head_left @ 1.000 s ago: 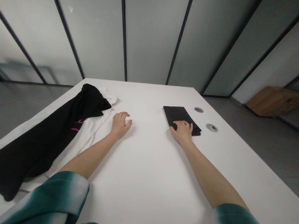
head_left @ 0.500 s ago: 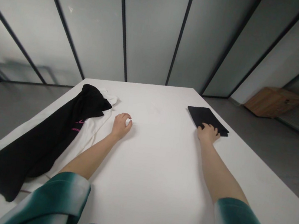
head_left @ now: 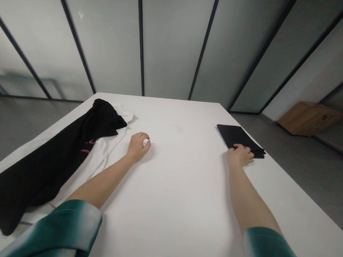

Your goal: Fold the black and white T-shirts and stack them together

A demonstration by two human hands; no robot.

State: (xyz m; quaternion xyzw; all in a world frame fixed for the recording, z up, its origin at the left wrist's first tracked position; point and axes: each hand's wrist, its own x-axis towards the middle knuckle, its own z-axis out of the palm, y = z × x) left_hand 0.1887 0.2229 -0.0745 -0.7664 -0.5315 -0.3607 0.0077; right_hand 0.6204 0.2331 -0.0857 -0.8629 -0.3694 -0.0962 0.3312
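Observation:
My left hand [head_left: 138, 146] hovers over or rests lightly on the white table, its fingers loosely curled, a gap between thumb and forefinger and nothing held. To its left lies a black garment [head_left: 47, 157] with pink lettering, spread lengthwise and rumpled at its far end. White fabric [head_left: 97, 160] shows beneath and beside it. On the right, my right hand [head_left: 240, 155] has its fingers on the near edge of a flat, folded black garment [head_left: 235, 134]. Several layers show at that edge beside the fingers; the thumb's grip is partly hidden.
The white table [head_left: 174, 197] spans the space between the two groups of cloth. Behind it stands a frosted glass partition [head_left: 175, 34] with dark frames. A wooden cabinet [head_left: 310, 119] stands on the grey floor [head_left: 338, 179] at the right.
At the folded black garment's near edge, the layers now look slightly more separated, and my right hand has shifted a little right. My left hand stays nearly still. The view has tilted slightly.

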